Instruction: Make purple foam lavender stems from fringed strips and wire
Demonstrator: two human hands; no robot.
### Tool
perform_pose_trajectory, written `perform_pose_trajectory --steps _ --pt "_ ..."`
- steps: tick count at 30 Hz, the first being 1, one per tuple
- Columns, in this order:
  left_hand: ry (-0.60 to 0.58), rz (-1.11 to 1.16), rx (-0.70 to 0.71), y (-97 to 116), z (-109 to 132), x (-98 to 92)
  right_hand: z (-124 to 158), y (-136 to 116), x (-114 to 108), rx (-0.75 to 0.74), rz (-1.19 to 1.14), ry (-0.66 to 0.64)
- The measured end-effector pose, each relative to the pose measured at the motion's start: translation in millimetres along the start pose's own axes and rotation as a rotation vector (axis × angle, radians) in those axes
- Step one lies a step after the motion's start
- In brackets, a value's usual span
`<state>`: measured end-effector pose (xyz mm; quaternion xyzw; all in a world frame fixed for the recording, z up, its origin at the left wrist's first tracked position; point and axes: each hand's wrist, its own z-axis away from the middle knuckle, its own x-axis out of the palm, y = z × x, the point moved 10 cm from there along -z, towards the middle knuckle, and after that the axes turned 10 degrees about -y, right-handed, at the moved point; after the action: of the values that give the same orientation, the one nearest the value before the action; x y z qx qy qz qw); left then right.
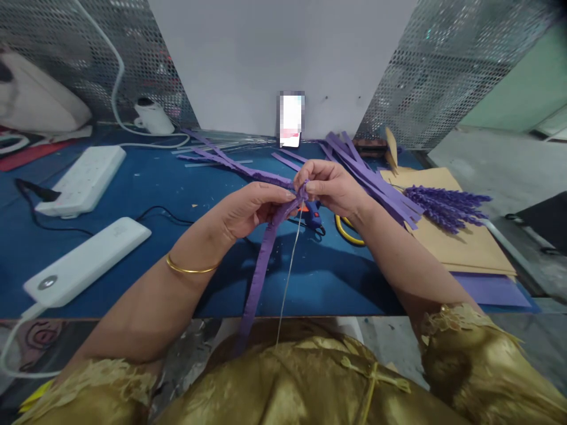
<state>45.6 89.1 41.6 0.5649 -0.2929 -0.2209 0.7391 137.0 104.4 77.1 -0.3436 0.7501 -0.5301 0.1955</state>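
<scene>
My left hand [266, 203] pinches a long purple paper strip [261, 262], whose fringed-looking length hangs down toward my lap. At the strip's upper end my right hand [325, 183] is closed on a small gathered purple tip, wound about the top of a thin wire stem [290, 265]. The wire slants down past the table edge. Both hands meet closely over the middle of the blue table. Just beneath and behind them lies a blue glue gun [314, 218], partly covered by my fingers. Yellow-handled scissors [349, 233], mostly hidden, rest below my right wrist.
Purple strips [367, 171] lie behind my right hand. Purple flower stems [447, 206] rest on brown envelopes [465, 251] at right. A phone [291, 121] leans on the back panel. A white power bank [88, 262] and power strip [86, 180] sit left, with cables.
</scene>
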Motion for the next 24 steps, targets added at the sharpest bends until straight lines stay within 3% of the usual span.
perform_pose_trajectory --steps 5,12,19,21,24 --pt "-0.048 0.095 0.01 1 -2 -0.9 2 -11 -5 -0.019 -0.018 0.046" --pt "-0.18 0.141 -0.087 -7 -1 11.8 13 -49 -25 -0.102 0.026 0.122" --pt "-0.024 -0.204 0.026 22 5 -19.3 17 -60 -15 -0.034 0.133 0.082" --pt "-0.053 -0.319 0.031 24 7 -17.8 15 -54 -8 0.013 0.176 0.072" --pt "-0.149 -0.299 0.051 18 6 -5.5 12 -43 1 0.066 0.207 0.058"
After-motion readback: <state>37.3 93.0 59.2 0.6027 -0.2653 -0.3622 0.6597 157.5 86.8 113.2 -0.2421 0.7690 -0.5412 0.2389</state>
